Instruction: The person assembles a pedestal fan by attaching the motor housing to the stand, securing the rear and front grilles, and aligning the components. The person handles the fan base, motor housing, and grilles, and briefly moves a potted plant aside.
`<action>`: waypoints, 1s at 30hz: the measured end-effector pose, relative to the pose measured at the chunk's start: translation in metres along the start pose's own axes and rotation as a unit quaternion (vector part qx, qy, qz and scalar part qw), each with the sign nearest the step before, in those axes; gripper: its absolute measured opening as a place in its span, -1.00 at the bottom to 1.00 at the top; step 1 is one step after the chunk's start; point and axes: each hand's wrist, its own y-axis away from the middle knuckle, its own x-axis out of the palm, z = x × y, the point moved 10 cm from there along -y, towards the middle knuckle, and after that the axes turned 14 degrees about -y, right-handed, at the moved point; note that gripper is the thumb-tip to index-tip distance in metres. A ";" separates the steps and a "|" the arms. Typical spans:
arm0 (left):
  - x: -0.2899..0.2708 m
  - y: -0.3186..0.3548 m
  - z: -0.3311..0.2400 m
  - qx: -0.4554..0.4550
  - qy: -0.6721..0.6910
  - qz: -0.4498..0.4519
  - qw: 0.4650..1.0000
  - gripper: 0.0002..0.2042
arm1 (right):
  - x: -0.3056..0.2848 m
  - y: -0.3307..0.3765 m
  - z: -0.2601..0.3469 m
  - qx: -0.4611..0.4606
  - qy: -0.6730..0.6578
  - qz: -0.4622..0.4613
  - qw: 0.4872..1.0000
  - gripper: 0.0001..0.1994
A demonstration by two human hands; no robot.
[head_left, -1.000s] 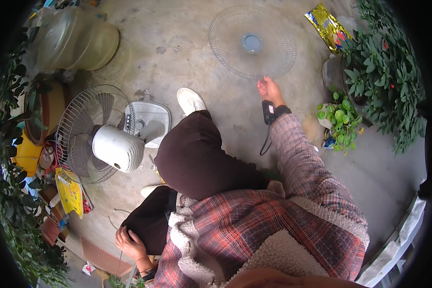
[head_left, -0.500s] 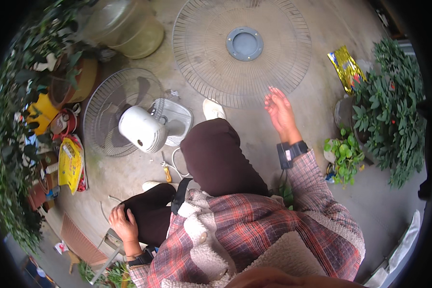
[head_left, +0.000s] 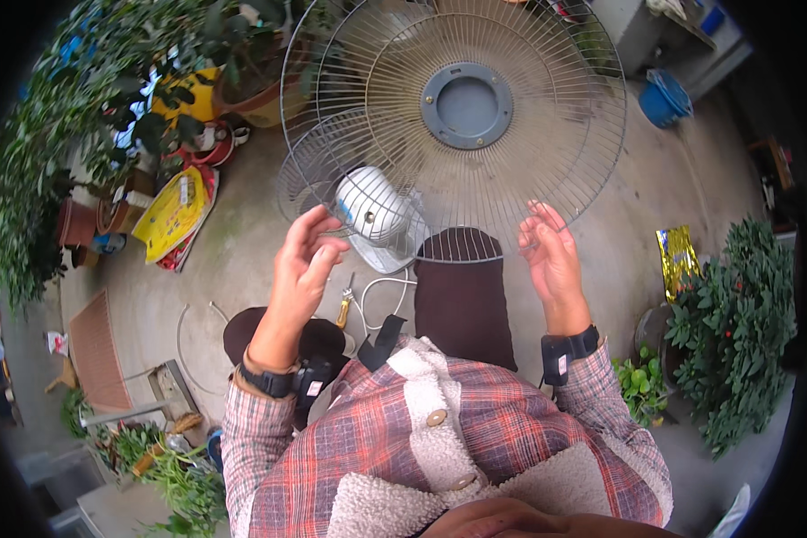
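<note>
A large round wire fan grille (head_left: 467, 147) with a grey centre ring is held up in front of me, its lower rim over my right knee. My left hand (head_left: 303, 269) is at its lower left rim, fingers curled round the wire, thumb somewhat apart. At the lower right rim, my right hand (head_left: 554, 260) grips the wire with bent fingers. Behind the grille's bars, the fan's white motor housing (head_left: 370, 204) and base show on the floor. The fan's rear cage (head_left: 296, 193) is partly hidden by the grille.
A yellow-handled screwdriver (head_left: 344, 309) and a white cord (head_left: 364, 314) lie by my feet. Potted plants (head_left: 731, 332) flank me on both sides. A yellow bag (head_left: 176, 212) lies at left, a gold packet (head_left: 678, 262) at right, and a blue bucket (head_left: 664, 99) stands far right.
The grille has come up off the floor and nearer to me. My left hand has risen from my knee to its rim. My right hand has closed on the other side.
</note>
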 end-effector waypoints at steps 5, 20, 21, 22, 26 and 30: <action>-0.011 0.013 -0.012 -0.002 0.083 -0.054 0.995 -0.54 | 0.030 0.024 -0.021 0.060 0.011 0.078 0.995 -0.59; -0.012 0.014 -0.013 0.075 0.073 -0.014 0.994 -0.37 | 0.002 0.019 -0.015 0.097 -0.078 0.046 0.991 -0.77; -0.013 0.014 -0.007 0.063 0.079 -0.017 0.995 -0.37 | -0.014 0.014 -0.014 0.096 -0.104 0.025 0.990 -0.77; -0.014 0.014 -0.001 0.057 0.087 -0.022 0.994 -0.36 | -0.033 0.006 -0.011 0.090 -0.135 0.012 0.987 -0.78; -0.013 0.023 0.036 -0.013 0.093 -0.031 0.995 -0.45 | -0.156 -0.022 -0.014 0.051 -0.153 -0.134 0.978 -0.74; -0.010 0.039 0.063 -0.056 0.100 -0.034 0.993 -0.53 | -0.319 -0.020 -0.048 0.049 -0.147 -0.347 0.925 -0.60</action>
